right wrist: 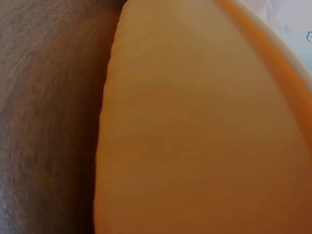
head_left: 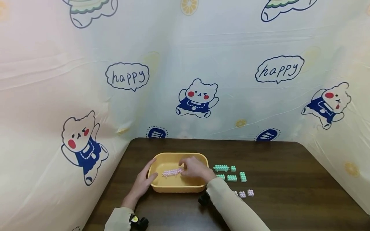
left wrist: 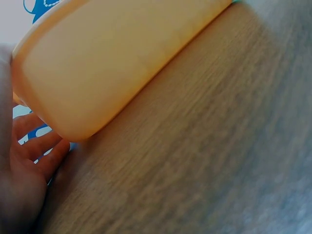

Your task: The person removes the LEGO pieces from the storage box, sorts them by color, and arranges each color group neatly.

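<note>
A yellow plastic basin (head_left: 180, 189) stands on the table. My left hand (head_left: 143, 180) holds its left end, thumb over the rim and fingers along the outer wall; the left wrist view shows that hand (left wrist: 31, 161) against the basin's outside (left wrist: 112, 63). Inside the basin lies a pink strip of toy building blocks (head_left: 171, 172). My right hand (head_left: 194, 167) reaches in over the near right side and pinches the strip's right end, fingertips partly hidden. Only the basin's outer wall (right wrist: 195, 122) fills the right wrist view; the right hand is out of sight there.
Right of the basin sit several green building blocks (head_left: 232, 178), among them a longer green strip (head_left: 221, 167). Nearer me are small pink blocks (head_left: 242, 194), partly covered by the right sleeve (head_left: 231, 202). A printed curtain (head_left: 162, 106) borders the dark wooden table (head_left: 289, 179).
</note>
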`<state>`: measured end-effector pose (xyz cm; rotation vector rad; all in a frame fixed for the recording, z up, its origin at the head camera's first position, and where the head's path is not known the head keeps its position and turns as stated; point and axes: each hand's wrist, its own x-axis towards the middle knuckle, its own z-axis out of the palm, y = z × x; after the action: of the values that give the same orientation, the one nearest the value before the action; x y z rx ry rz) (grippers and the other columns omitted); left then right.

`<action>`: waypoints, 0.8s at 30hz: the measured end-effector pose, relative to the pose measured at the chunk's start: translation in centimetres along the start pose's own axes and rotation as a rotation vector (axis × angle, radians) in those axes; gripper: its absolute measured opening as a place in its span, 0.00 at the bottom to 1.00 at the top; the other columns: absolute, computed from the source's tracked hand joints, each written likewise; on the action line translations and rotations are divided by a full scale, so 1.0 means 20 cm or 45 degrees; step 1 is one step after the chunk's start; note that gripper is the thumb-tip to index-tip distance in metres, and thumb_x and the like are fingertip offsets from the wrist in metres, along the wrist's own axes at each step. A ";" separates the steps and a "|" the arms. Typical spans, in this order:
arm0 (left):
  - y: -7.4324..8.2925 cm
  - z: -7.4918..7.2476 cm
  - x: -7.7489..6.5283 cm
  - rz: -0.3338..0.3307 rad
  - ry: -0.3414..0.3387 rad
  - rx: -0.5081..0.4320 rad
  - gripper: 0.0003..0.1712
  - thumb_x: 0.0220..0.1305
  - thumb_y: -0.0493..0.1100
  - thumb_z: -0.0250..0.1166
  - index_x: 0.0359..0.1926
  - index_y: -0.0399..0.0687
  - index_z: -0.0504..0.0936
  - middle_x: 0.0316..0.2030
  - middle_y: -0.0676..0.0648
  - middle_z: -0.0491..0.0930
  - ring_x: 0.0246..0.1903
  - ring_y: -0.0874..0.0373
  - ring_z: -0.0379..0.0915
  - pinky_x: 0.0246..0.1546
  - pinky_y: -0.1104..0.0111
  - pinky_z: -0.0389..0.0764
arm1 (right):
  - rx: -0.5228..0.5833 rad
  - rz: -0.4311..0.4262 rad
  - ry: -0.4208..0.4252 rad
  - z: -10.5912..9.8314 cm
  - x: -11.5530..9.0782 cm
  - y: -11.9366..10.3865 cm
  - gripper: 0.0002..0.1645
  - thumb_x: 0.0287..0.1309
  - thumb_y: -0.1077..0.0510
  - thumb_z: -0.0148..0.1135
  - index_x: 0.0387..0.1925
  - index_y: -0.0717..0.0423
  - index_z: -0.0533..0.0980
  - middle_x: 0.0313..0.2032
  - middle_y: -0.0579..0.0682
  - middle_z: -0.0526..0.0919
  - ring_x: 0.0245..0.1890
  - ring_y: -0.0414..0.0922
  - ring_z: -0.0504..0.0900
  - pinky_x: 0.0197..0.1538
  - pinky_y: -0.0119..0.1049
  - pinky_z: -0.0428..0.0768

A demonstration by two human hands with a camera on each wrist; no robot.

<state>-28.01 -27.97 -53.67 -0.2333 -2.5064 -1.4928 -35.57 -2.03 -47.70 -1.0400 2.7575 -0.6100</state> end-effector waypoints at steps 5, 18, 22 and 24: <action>-0.01 0.01 0.00 0.004 -0.002 -0.005 0.35 0.68 0.41 0.59 0.74 0.56 0.59 0.73 0.45 0.59 0.70 0.46 0.56 0.66 0.45 0.60 | 0.032 0.093 -0.070 0.03 0.00 0.00 0.25 0.53 0.54 0.69 0.54 0.48 0.78 0.32 0.42 0.80 0.29 0.37 0.76 0.32 0.31 0.75; -0.01 0.01 0.00 0.012 -0.004 -0.012 0.35 0.68 0.42 0.59 0.74 0.55 0.59 0.73 0.44 0.59 0.71 0.45 0.55 0.67 0.44 0.59 | 0.017 0.090 -0.044 0.02 -0.01 0.02 0.22 0.55 0.53 0.68 0.53 0.48 0.79 0.30 0.41 0.79 0.27 0.37 0.75 0.30 0.31 0.74; -0.01 0.01 0.00 0.011 -0.003 -0.008 0.35 0.68 0.42 0.59 0.74 0.56 0.59 0.73 0.44 0.59 0.71 0.46 0.56 0.66 0.45 0.60 | 0.010 0.057 0.002 0.00 -0.02 0.02 0.21 0.56 0.51 0.67 0.52 0.49 0.79 0.29 0.41 0.79 0.27 0.37 0.75 0.30 0.30 0.74; -0.01 0.01 0.00 0.014 -0.002 -0.009 0.35 0.68 0.42 0.59 0.74 0.56 0.59 0.73 0.44 0.59 0.71 0.46 0.55 0.66 0.44 0.59 | 0.006 0.039 0.027 -0.02 -0.04 0.01 0.20 0.57 0.51 0.67 0.51 0.49 0.80 0.29 0.40 0.79 0.27 0.37 0.74 0.30 0.29 0.74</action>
<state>-28.05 -27.94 -53.91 -0.2489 -2.4971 -1.4985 -35.32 -1.22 -47.38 -0.9942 2.7830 -0.6265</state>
